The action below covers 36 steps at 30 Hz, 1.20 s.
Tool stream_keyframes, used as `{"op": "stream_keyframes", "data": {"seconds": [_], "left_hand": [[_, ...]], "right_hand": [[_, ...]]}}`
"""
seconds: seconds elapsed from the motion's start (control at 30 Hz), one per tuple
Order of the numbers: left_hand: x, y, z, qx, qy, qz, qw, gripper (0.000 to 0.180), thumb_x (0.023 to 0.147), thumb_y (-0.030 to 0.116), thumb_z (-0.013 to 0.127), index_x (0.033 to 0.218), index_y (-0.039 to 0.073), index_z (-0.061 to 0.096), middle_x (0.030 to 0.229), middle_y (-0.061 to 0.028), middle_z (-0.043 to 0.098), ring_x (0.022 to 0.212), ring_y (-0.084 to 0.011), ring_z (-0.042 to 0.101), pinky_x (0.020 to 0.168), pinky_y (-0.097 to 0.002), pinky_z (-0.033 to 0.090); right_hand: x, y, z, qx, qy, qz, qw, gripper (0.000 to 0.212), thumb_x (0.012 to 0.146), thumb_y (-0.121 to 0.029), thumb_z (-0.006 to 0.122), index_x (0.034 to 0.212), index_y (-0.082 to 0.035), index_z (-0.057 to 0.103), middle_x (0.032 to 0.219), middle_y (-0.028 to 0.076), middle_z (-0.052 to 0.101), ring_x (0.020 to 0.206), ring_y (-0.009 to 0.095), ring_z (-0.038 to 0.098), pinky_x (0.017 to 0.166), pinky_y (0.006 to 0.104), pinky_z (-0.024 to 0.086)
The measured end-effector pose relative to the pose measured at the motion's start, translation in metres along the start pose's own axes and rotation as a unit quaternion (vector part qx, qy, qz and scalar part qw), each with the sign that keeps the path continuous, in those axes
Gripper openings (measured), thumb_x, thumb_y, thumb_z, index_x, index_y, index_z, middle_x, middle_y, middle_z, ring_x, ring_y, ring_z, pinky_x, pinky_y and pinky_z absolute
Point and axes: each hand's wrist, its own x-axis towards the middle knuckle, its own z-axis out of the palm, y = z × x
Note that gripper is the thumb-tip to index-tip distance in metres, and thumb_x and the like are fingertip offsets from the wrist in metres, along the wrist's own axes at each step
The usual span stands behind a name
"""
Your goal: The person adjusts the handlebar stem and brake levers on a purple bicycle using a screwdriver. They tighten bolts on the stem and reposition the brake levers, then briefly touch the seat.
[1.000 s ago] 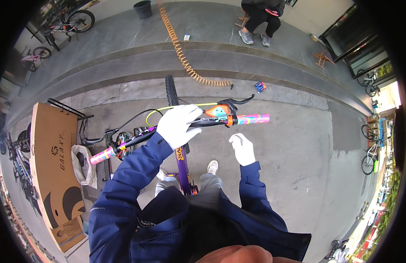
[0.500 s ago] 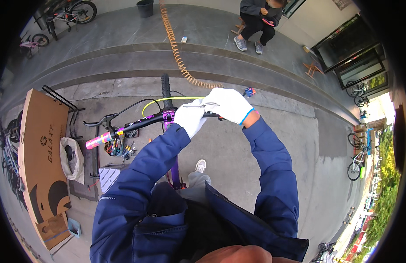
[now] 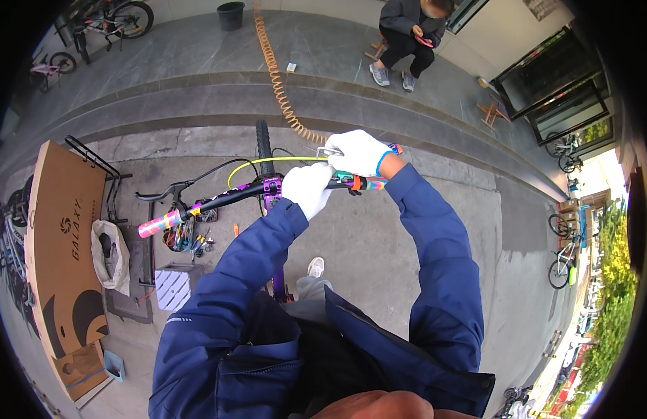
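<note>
My right hand (image 3: 360,153), in a white glove with a blue cuff, is closed round a thin silver metal tool (image 3: 325,151). The tool's bent end sticks out on the left. Just below and left of it, my gloved left hand (image 3: 308,190) has its fingers curled together over the bicycle handlebar (image 3: 233,196); what they pinch is hidden. A yellow-green cable (image 3: 257,163) arches from the purple stem (image 3: 272,186) up to the hands. To the right show an orange clamp (image 3: 356,183) and a colourful grip (image 3: 374,184). The matching left grip (image 3: 160,223) and black brake lever (image 3: 156,196) are untouched.
Ahead stands the front tyre (image 3: 265,143), with a coiled orange hose (image 3: 276,80) hanging beyond. Loose tools (image 3: 191,239) lie at left, near a white sack (image 3: 111,257) and a large cardboard box (image 3: 68,244). Someone sits on the raised step (image 3: 198,84) holding a pink phone (image 3: 423,42).
My right hand has moved slightly up and away from my left, and the silver tool has turned with it. The orange clamp and right grip are now uncovered.
</note>
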Motion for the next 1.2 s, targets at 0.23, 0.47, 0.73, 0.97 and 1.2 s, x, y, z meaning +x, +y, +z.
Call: {"op": "stream_keyframes", "data": {"seconds": [0.23, 0.47, 0.73, 0.97, 1.2], "left_hand": [[-0.001, -0.001, 0.001, -0.013, 0.021, 0.011, 1.000, 0.042, 0.092, 0.018, 0.082, 0.133, 0.011, 0.077, 0.110, -0.0121, 0.078, 0.095, -0.0340, 0.079, 0.082, -0.0476, 0.061], [-0.001, 0.000, -0.002, -0.001, 0.010, -0.002, 1.000, 0.039, 0.094, 0.019, 0.081, 0.132, 0.011, 0.078, 0.109, -0.0115, 0.079, 0.097, -0.0327, 0.079, 0.083, -0.0459, 0.062], [0.000, 0.002, -0.005, -0.006, 0.004, 0.001, 1.000, 0.042, 0.093, 0.018, 0.081, 0.134, 0.011, 0.077, 0.113, -0.0118, 0.080, 0.098, -0.0330, 0.079, 0.085, -0.0452, 0.063], [-0.002, -0.012, 0.017, 0.043, -0.058, -0.029, 0.997, 0.027, 0.096, 0.018, 0.077, 0.121, 0.010, 0.076, 0.113, -0.0177, 0.079, 0.101, -0.0347, 0.079, 0.088, -0.0448, 0.063], [-0.009, -0.019, 0.022, -0.028, 0.068, 0.051, 0.996, 0.036, 0.103, 0.024, 0.070, 0.134, 0.008, 0.076, 0.127, -0.0172, 0.080, 0.108, -0.0334, 0.079, 0.095, -0.0417, 0.063]], "right_hand": [[0.025, 0.018, -0.001, -0.008, 0.013, 0.038, 0.999, 0.052, 0.099, -0.028, 0.068, 0.147, -0.009, 0.066, 0.131, 0.022, 0.078, 0.116, 0.042, 0.076, 0.106, 0.0452, 0.059], [0.027, 0.074, 0.007, 0.026, 0.058, 0.140, 0.988, 0.061, 0.093, -0.039, 0.075, 0.147, -0.008, 0.071, 0.143, 0.023, 0.074, 0.129, 0.041, 0.071, 0.112, 0.0440, 0.056], [0.022, 0.065, 0.010, 0.044, 0.051, 0.146, 0.987, 0.047, 0.094, -0.038, 0.074, 0.130, -0.008, 0.079, 0.122, 0.023, 0.080, 0.114, 0.044, 0.074, 0.101, 0.0474, 0.059], [0.015, -0.027, 0.023, -0.081, 0.042, -0.050, 0.995, 0.027, 0.097, -0.026, 0.068, 0.116, -0.011, 0.078, 0.110, 0.017, 0.078, 0.107, 0.039, 0.076, 0.095, 0.0482, 0.060], [-0.098, -0.068, 0.086, -0.163, 0.204, -0.059, 0.964, 0.035, 0.092, -0.014, 0.077, 0.127, -0.011, 0.078, 0.123, 0.013, 0.079, 0.108, 0.033, 0.076, 0.092, 0.0447, 0.063]]}}
